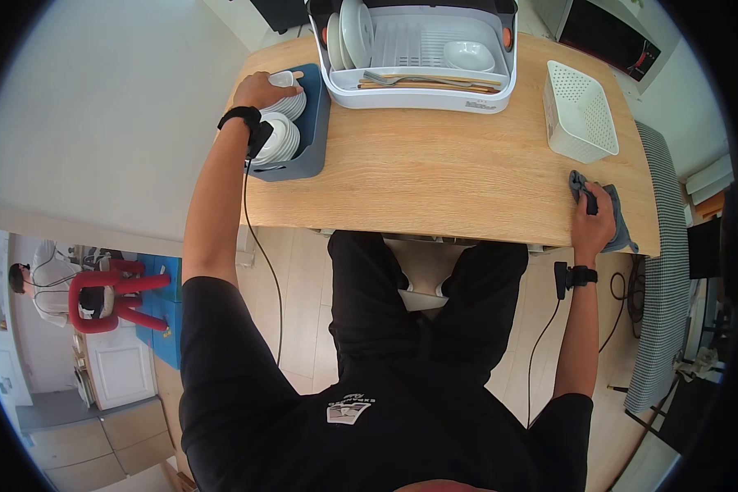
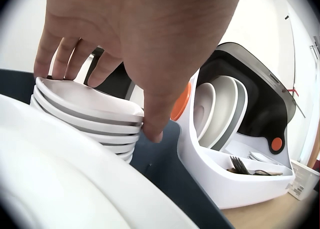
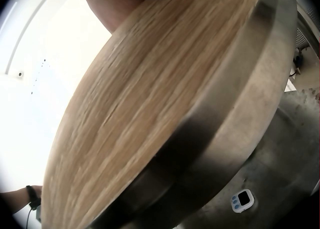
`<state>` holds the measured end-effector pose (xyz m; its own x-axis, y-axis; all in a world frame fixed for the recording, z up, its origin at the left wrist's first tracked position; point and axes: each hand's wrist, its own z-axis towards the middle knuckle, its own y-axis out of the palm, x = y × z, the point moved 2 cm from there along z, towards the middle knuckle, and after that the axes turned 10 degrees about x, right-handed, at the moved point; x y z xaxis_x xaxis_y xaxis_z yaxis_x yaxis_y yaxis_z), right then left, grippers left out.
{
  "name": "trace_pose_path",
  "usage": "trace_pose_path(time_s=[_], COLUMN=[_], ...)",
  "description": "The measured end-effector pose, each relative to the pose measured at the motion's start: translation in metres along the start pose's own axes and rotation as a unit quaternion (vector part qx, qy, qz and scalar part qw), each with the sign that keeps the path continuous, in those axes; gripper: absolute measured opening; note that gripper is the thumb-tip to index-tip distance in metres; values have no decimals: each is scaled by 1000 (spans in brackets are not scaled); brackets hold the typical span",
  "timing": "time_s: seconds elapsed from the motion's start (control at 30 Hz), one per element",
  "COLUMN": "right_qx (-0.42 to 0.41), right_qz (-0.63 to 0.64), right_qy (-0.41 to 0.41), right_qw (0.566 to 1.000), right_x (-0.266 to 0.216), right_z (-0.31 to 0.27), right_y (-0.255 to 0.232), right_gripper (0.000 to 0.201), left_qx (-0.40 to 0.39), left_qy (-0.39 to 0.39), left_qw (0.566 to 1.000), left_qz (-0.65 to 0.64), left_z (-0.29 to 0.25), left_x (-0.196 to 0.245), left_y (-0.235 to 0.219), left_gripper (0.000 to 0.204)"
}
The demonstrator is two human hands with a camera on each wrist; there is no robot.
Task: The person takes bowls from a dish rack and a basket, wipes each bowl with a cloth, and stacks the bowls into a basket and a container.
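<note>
My left hand (image 1: 257, 90) spans the top white bowl (image 2: 87, 96) of a nested stack, the thumb against the near rim and the fingers over the opposite rim. The stack sits inside a blue-grey bin (image 1: 323, 115) at the table's left side. In the same bin, white plates (image 1: 275, 141) stand stacked on the side nearer me. Near the table's right front corner, my right hand (image 1: 595, 220) holds a grey cloth (image 1: 620, 230), its fingers curled onto the fabric. The right wrist view shows mostly the table edge, and the cloth is hidden there.
A white dish rack (image 1: 418, 100) at the back centre holds upright plates (image 1: 356, 34), a small dish (image 1: 469, 56), chopsticks and a fork. A white perforated basket (image 1: 580, 115) stands at the right, with a microwave (image 1: 607, 41) behind. Cables run from both wrists.
</note>
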<state>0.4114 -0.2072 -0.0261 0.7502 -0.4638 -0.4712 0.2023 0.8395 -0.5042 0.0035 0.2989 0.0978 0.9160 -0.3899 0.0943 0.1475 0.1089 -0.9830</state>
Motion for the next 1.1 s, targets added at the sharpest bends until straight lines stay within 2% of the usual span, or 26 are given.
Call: trace_pose_path(time_s=[0.1, 0.17, 0.27, 0.4, 0.47, 0.5, 0.53, 0.6, 0.63, 0.67, 0.73, 0.77, 0.83, 0.87, 0.93, 0.97, 1.0, 1.07, 1.1], right_qx=[5, 0, -3, -3, 2, 5, 7, 21, 20, 17, 17, 12, 12, 12, 20, 19, 19, 30, 27], right_qz=[12, 4, -3, 4, 8, 15, 11, 25, 22, 25, 26, 23, 15, 18, 13, 16, 18, 24, 26], right_qy=[7, 6, 4, 14, 10, 5, 9, 5, 9, 12, 12, 13, 14, 7, -4, 2, 7, 3, 6], right_qw=[1000, 1000, 1000, 1000, 1000, 1000, 1000, 999, 1000, 999, 999, 1000, 1000, 1000, 1000, 1000, 1000, 999, 999], right_x=[-1, -3, -2, -4, -3, -2, -1, -1, -1, -2, -5, -5, -6, -7, -9, -9, -10, -11, -10], right_z=[0, 1, 0, 1, 1, 1, 1, 0, -2, -1, 1, 1, 1, 2, 3, 3, 3, 3, 2], right_y=[-1, -2, -1, -2, -1, -1, 0, 0, -1, -1, -2, -3, -4, -5, -6, -6, -6, -8, -7], right_gripper=[25, 24, 23, 23, 23, 23, 23, 23, 23, 23, 23, 23, 23, 23, 23, 24, 24, 24, 23], left_qx=[-8, 67, 29, 15, 124, 200, 199, 59, 51, 50, -21, -21, 49, 53, 58, -19, -12, 79, 46], left_qy=[20, 22, -8, -1, 51, 98, 104, 127, 187, 189, 283, 285, 362, 366, 403, 362, 368, 413, 404], left_qw=[1000, 997, 999, 1000, 989, 973, 973, 987, 970, 970, 914, 913, 892, 889, 880, 908, 904, 889, 898], left_qz=[-23, 4, -16, -9, 58, 54, 53, -81, -145, -146, -289, -291, -267, -271, -243, -210, -216, -182, -167], left_z=[-6, -14, -3, -15, -22, -29, -36, -46, -46, -52, -67, -69, -70, -67, -63, -67, -60, -39, -34], left_x=[2, 7, -2, 6, 17, 25, 38, 73, 86, 103, 145, 162, 197, 211, 239, 253, 260, 272, 278], left_y=[-2, -8, -4, -8, -12, -13, -21, -37, -31, -30, -29, -23, -13, -4, 9, 4, 12, 48, 52], left_gripper=[99, 100, 101, 102, 101, 82, 82, 61, 48, 48, 39, 39, 45, 45, 57, 61, 61, 62, 62])
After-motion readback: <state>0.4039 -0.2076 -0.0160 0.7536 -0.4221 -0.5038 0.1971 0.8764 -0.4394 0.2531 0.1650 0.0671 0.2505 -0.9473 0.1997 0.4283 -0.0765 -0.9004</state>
